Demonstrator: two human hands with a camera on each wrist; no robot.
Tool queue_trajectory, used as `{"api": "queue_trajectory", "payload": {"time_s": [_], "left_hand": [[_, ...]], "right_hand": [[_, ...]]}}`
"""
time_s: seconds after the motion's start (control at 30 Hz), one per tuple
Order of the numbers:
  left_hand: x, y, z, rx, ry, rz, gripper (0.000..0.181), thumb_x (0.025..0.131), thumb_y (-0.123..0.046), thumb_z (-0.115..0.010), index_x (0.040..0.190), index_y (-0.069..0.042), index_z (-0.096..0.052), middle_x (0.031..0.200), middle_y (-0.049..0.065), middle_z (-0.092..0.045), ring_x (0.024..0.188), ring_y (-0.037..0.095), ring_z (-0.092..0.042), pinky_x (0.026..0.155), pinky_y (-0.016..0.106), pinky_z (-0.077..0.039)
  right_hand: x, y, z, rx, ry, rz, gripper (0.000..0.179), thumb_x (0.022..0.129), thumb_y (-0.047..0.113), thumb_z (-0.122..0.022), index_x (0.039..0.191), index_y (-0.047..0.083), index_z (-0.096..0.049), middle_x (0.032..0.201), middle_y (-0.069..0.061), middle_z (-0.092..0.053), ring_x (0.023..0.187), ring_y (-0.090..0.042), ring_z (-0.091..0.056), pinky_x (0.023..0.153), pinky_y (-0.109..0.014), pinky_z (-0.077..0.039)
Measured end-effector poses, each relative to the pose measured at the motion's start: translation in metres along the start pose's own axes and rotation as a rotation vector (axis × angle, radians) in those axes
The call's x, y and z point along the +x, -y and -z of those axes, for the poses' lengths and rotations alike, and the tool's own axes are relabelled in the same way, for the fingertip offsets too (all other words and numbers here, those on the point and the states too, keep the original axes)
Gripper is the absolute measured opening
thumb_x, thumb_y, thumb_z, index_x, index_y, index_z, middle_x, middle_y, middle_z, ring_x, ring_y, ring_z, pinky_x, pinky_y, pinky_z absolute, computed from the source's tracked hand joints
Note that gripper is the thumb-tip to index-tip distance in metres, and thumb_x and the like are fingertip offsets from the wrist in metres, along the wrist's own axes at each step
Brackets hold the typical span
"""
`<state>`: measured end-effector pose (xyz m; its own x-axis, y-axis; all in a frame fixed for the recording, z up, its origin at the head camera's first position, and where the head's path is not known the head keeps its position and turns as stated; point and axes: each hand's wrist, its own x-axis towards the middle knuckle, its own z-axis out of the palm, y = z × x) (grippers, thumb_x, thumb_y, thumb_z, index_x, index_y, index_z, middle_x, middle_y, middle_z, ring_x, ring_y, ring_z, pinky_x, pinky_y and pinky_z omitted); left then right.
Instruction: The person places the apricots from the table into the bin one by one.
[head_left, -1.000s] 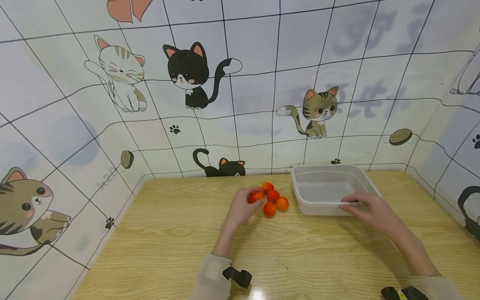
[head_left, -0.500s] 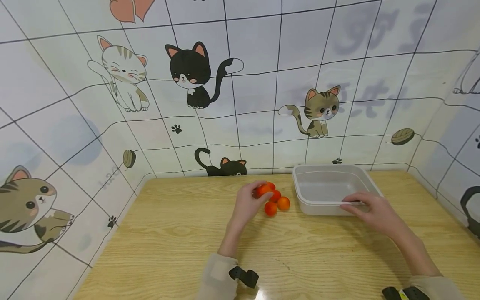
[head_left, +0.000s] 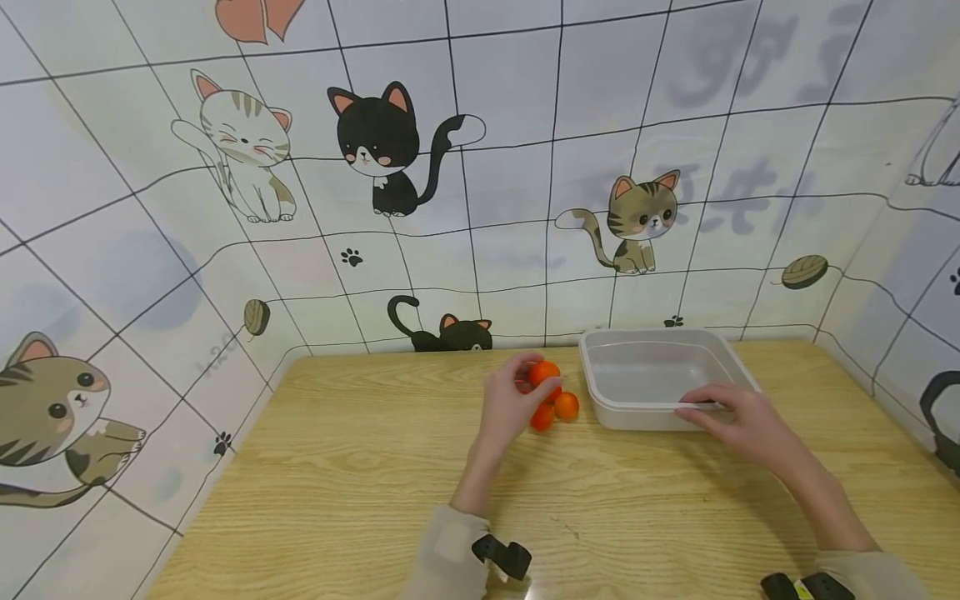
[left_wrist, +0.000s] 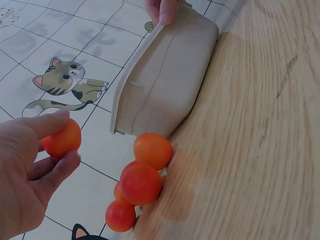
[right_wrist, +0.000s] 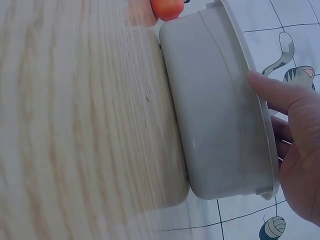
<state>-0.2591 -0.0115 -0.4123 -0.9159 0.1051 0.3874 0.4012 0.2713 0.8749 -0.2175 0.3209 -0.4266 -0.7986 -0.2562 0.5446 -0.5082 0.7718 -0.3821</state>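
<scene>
My left hand (head_left: 510, 407) pinches a small red-orange tomato (left_wrist: 65, 140) between thumb and fingertips, raised above the table in the left wrist view. Several more tomatoes sit bunched on the table just beyond and below it, among them an orange one (head_left: 567, 406) and a redder one (left_wrist: 142, 184). To their right stands a pale, rectangular plastic container (head_left: 637, 418), open at the top, its inside showing no contents. Its near rim is gripped by my right hand (head_left: 750, 425), thumb outside on the lip and fingers over the inner side (right_wrist: 305, 135).
The light wooden table (head_left: 337, 483) ends at a wall (head_left: 517, 183) covered with cat drawings, close behind the container and the tomatoes. At the far right edge, a dark curved shape (head_left: 943, 421) is part of the wall covering.
My left hand has lifted a tomato from the left side of the bunch and carried it right, over the others toward the container. My right hand keeps its hold on the rim.
</scene>
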Motion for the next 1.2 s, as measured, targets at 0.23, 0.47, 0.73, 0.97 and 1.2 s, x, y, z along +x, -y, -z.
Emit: {"api": "queue_trajectory", "payload": {"time_s": [0.23,0.47,0.73,0.97,1.2], "left_hand": [[0.001,-0.003,-0.013,-0.005,0.003,-0.002,0.037,0.086,-0.016,-0.082,0.118,-0.003,-0.068,0.106,0.007,-0.071,0.085,0.013,-0.062,0.075,0.022,-0.055],[0.003,-0.007,-0.028,-0.018,-0.005,-0.072,0.034,0.085,-0.013,-0.083,0.114,-0.002,-0.07,0.101,0.008,-0.071,0.079,0.012,-0.063,0.072,0.02,-0.055],[0.001,-0.012,-0.043,-0.036,0.002,-0.1,0.037,0.084,-0.012,-0.083,0.117,-0.001,-0.071,0.106,0.006,-0.07,0.086,0.012,-0.065,0.076,0.021,-0.056],[0.0,-0.017,-0.054,-0.017,0.005,-0.106,0.036,0.084,-0.014,-0.084,0.116,-0.004,-0.073,0.105,0.006,-0.067,0.084,0.01,-0.064,0.076,0.019,-0.054],[-0.003,-0.021,-0.061,-0.04,0.006,-0.078,0.036,0.083,-0.016,-0.085,0.116,-0.007,-0.074,0.108,0.004,-0.065,0.084,0.011,-0.064,0.077,0.026,-0.057]], "right_hand": [[0.002,0.005,-0.004,0.007,0.007,0.02,0.016,0.08,0.013,-0.085,0.093,0.018,-0.077,0.089,0.009,-0.073,0.088,-0.004,-0.065,0.082,-0.008,-0.041],[0.002,0.007,-0.005,0.02,0.002,0.025,0.016,0.08,0.012,-0.085,0.092,0.018,-0.077,0.089,0.009,-0.073,0.088,-0.003,-0.064,0.081,-0.008,-0.041],[0.001,0.008,-0.005,0.03,-0.009,0.052,0.017,0.079,0.011,-0.085,0.092,0.018,-0.077,0.089,0.008,-0.073,0.087,-0.004,-0.065,0.081,-0.008,-0.041],[0.001,0.008,-0.005,0.031,-0.001,0.05,0.018,0.079,0.01,-0.085,0.092,0.018,-0.077,0.089,0.009,-0.073,0.086,-0.004,-0.065,0.077,-0.011,-0.044],[0.001,0.011,-0.003,0.038,0.016,0.026,0.017,0.081,0.01,-0.084,0.093,0.019,-0.076,0.089,0.011,-0.072,0.086,-0.002,-0.063,0.076,-0.014,-0.046]]}}
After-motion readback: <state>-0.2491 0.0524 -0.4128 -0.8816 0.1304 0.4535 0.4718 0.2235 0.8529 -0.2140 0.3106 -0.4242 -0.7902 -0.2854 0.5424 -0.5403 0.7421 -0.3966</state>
